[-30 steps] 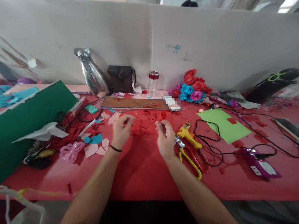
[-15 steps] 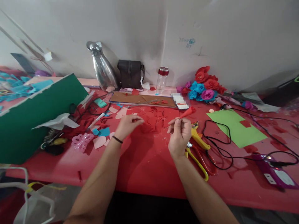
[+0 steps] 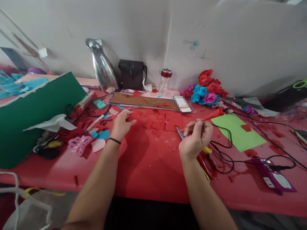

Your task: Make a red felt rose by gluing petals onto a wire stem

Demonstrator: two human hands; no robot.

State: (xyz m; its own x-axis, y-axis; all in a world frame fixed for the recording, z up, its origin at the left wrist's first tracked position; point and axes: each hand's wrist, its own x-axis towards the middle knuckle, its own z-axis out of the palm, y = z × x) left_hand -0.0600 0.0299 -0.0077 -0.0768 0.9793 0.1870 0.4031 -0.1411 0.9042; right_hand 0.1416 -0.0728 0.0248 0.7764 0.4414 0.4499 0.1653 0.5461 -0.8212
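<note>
Bud (image 3: 217,113) of red paper, rolled into a slim cone with a ruffled, flaring mouth, just beyond the right hand (image 3: 196,137). Thin, straight stem (image 3: 183,128) below it, pinched between thumb and curled fingers of that hand, with the bare end poking out leftward near a pointed metal blade (image 3: 179,133). Left hand (image 3: 121,125) half open, thumb and fingers parted, apparently empty, beside flat, angular red paper pieces (image 3: 157,124) on a smooth red tabletop (image 3: 148,172). Partly hidden under the right forearm, slick red and yellow handles (image 3: 205,166). Farther right, a flat lime-green sheet (image 3: 236,134) and slender, looping black cable (image 3: 227,171). Behind, crinkled paper roses (image 3: 211,97) in red, blue and magenta; clear, cylindrical jar (image 3: 164,84) with a red lid; curved, mirror-bright metal jug (image 3: 103,70). Leftward, glossy pink openwork ornament (image 3: 79,145), with rounded, petal-like lobes.
</note>
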